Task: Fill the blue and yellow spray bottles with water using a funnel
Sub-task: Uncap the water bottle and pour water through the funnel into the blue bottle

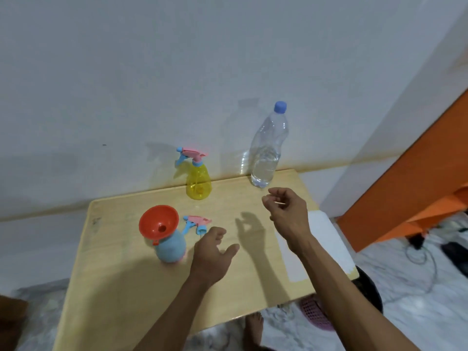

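A blue spray bottle (171,249) stands on the wooden table (121,287) with a red funnel (158,221) seated in its neck. Its pink and blue spray head (198,224) lies on the table just right of it. The yellow spray bottle (198,183) stands at the back edge with its spray head on. A clear water bottle (267,150) with a blue cap, partly full, stands at the back right. My left hand (212,252) hovers right of the blue bottle, fingers relaxed, holding nothing. My right hand (286,211) hangs in the air below the water bottle, fingers loosely curled and empty.
A white sheet (314,247) lies along the table's right side. The white wall runs close behind the table. An orange panel (410,178), cables and a pink basket (316,312) are on the floor to the right. A bare foot (253,328) shows under the front edge.
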